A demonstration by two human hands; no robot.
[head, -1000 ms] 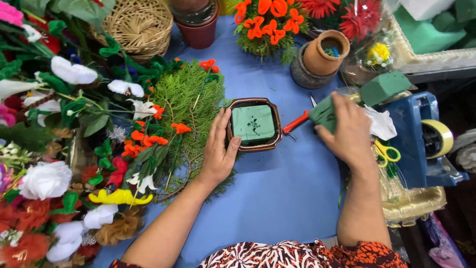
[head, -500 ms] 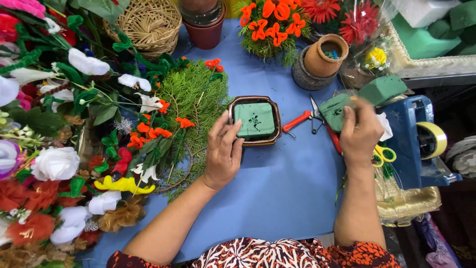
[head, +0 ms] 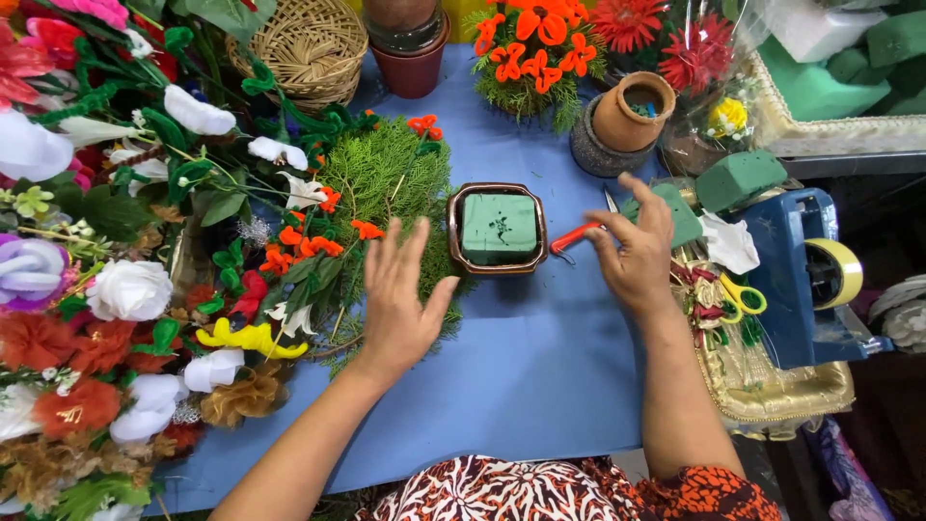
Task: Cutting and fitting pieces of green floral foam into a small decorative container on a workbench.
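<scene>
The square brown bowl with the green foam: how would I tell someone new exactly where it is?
On the blue table, look midway between the left hand and right hand. The bowl sits beside the green fern sprigs. Unlike the round clay pot behind it, it is square and dark-rimmed, filled by one foam block.

Beside the left hand [head: 397,301], a glossy glazed brown bowl [head: 497,195] is holding matt, porous green foam [head: 499,228]. Under both hands, a smooth matt blue tabletop [head: 540,357] is showing. By the right hand [head: 637,253], red-handled scissors [head: 576,237] are looking like smooth plastic.
</scene>
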